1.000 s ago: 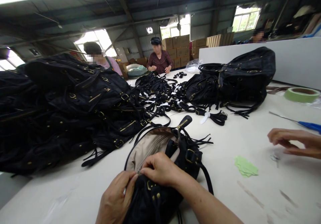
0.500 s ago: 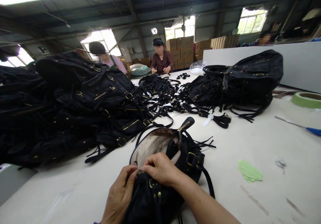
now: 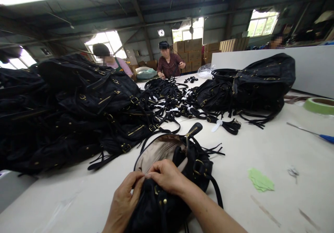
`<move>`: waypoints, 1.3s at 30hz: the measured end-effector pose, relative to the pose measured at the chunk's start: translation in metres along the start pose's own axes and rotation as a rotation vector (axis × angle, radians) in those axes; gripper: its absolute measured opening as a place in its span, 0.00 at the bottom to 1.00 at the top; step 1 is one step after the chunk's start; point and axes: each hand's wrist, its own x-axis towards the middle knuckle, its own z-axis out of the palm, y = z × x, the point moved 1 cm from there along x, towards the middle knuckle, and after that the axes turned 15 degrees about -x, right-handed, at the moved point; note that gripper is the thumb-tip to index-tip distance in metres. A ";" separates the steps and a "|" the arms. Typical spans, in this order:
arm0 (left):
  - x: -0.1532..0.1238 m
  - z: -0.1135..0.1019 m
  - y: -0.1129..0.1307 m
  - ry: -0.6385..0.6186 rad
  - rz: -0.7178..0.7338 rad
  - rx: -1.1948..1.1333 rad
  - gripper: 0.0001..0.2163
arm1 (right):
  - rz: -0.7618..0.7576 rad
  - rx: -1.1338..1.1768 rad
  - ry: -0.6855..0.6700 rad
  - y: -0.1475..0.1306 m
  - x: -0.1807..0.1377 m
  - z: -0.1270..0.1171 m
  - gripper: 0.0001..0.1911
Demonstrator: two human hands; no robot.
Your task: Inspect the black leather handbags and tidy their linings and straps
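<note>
A black handbag (image 3: 182,170) with gold buckles lies open in front of me on the white table (image 3: 250,146), showing its beige lining (image 3: 156,151). My left hand (image 3: 124,201) pinches the near edge of the bag's opening with closed fingers. My right hand (image 3: 167,175) is closed on the same edge right beside it, fingertips meeting those of the left. What sits between the fingertips is too small to make out.
A big heap of black bags (image 3: 65,111) fills the left. Loose black straps (image 3: 172,102) lie mid-table, more bags (image 3: 250,83) at right. Green tape roll (image 3: 319,105), blue-handled tool (image 3: 315,134), green scraps (image 3: 261,179) lie right. Two people work at the far end, another behind a white panel.
Another person's hand at the right edge of the table has withdrawn out of view. My hands stay pinched on the bag's opening. The far worker has raised a hand.
</note>
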 end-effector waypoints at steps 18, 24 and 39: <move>0.048 0.027 0.030 0.074 -0.220 -0.469 0.20 | 0.080 0.709 0.196 0.016 0.006 -0.014 0.29; 0.042 0.023 0.020 0.056 -0.112 -0.392 0.13 | 0.097 0.877 0.226 0.012 0.005 -0.013 0.26; 0.024 0.032 0.013 0.083 -0.137 -0.521 0.12 | 0.216 0.929 0.192 0.010 0.004 -0.010 0.20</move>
